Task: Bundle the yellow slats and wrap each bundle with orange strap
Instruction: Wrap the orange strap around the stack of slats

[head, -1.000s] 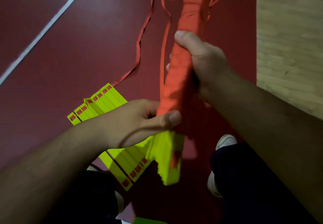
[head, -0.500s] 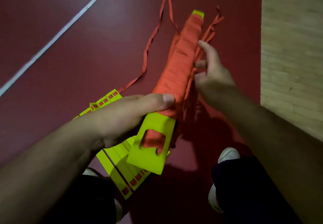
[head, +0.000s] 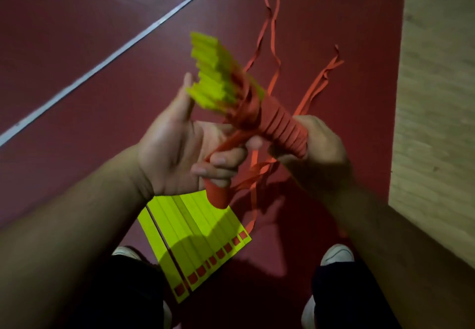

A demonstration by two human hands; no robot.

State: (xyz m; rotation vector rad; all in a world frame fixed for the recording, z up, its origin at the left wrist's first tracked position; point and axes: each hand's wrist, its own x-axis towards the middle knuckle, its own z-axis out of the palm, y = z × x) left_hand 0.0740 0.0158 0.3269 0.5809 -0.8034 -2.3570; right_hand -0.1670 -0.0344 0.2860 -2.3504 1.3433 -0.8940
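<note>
1. Holding a bundle of yellow slats up at frame centre. It's tilted, w/ the yellow ends fanned toward upper left & blurred. The lower half is wound tight w/ orange strap.
2. Right hand, centre-right: fingers curled round the wrapped lower end of the bundle, gripping it.
3. Left hand, centre-left: palm up, thumb sticking up beside the yellow ends. Fingers are curled round a length of the strap that runs from the bundle down to a thick orange end below the fist.
4. Loose strap tails trail over the floor toward top & upper right, and more hang under the hands.
5. A flat row of slats lies side by side on the dark red floor, lower centre, between two white shoes.
6. Each flat slat has a small red square near its end. Can't make out any writing on them.
7. A white line crosses upper left, and pale wood flooring runs down the right edge.
</note>
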